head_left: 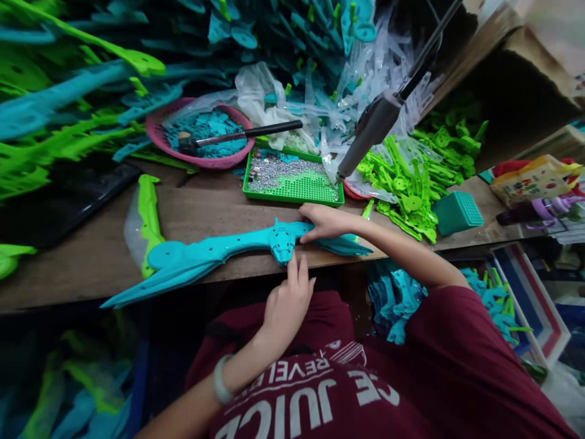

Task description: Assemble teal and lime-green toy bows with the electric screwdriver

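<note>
A long blue plastic toy bow [237, 242] lies along the front edge of the wooden bench, with a raised block [283, 242] at its middle. My right hand [323, 221] is closed over the bow just right of this block, thumb on the near side and fingers on the far side. My left hand [289, 305] reaches up from below, index and middle fingers stretched out, their tips touching the block's near end. Whether a small part lies under those fingertips is hidden. A green and clear curved piece [148, 225] sits behind the bow's left limb.
Beyond the bow stands a green tray [297, 196] of screws. A grey electric screwdriver [372, 131] hangs above its right end. A hammer [247, 132] rests across a pink basket [153, 131] of blue parts. Green parts [411, 189] and a teal box [457, 212] are at right.
</note>
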### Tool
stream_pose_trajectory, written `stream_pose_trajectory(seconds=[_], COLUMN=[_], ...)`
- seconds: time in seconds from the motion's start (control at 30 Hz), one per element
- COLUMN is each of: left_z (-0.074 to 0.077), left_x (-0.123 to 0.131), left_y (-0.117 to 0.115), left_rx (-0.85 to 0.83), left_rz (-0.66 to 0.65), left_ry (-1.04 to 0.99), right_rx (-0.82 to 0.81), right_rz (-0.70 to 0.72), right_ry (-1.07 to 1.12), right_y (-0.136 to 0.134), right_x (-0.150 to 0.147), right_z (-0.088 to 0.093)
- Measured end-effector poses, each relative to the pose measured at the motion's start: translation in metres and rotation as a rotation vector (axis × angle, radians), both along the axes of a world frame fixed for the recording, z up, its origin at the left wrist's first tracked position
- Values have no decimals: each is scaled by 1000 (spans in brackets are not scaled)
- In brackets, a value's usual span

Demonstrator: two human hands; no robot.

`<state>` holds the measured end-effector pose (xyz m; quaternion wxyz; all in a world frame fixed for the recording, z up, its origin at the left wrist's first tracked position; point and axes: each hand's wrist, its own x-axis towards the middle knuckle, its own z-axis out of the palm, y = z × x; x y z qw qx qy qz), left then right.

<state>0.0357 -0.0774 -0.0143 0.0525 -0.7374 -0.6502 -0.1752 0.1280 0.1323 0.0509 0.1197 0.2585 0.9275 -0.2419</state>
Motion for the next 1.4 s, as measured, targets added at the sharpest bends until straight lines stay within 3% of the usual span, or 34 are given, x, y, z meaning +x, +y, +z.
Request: stream_pose_trajectory(seconds=[0.1, 0.17, 0.3, 0.43, 0.5, 0.57, 0.73, 0.8, 0.9, 0.97, 1.03, 1.13, 1.2, 1.3, 1.4], left_z=[1, 1, -6, -19, -23, -24, -19, -17, -18, -20, -22, -23, -24, -26, -28], left_x=[-15, -29, -59, -80, -86, -90, -94, -93, -90, -84, -76, -66, -62, -60, -60], left_y=[-17, -18, 9, 38, 44, 47, 47, 46, 45, 45, 46, 49, 50, 50, 49], left_rx=[259, 348, 319, 311, 356, 368, 315, 334, 349, 359, 367, 364, 351, 352, 368], left_rz=[-211, -276, -186, -281, -350, -405, -421, -455, -504, -510, -506, -472, -448, -433, -418], left_ry=[-100, -154, -128, -131, -117, -119, -114, -69, -47, -44, -31, -26, -47, -105, -153], right_rx=[-19, -2, 137, 407, 502, 576, 804, 796, 751, 684, 483, 126, -70, -246, -376], right_rz=[-29, -39, -58, -130, -182, -239, -335, -375, -580, -780, -855, -684, -563, -495, -503], right_ry=[13, 36, 115, 71, 35, 62, 225, 270, 446, 636, 799, 867, 870, 923, 1049], right_y=[-1, -5, -18, -44, -64, -87, -141, -148, -125, -83, -30, 41, 69, 86, 89], right_x=[2, 4, 19, 57, 79, 100, 133, 141, 144, 137, 120, 82, 56, 21, -14], right_z=[-4, -6, 2, 22, 22, 7, -57, -63, -42, -21, -1, 22, 32, 35, 22])
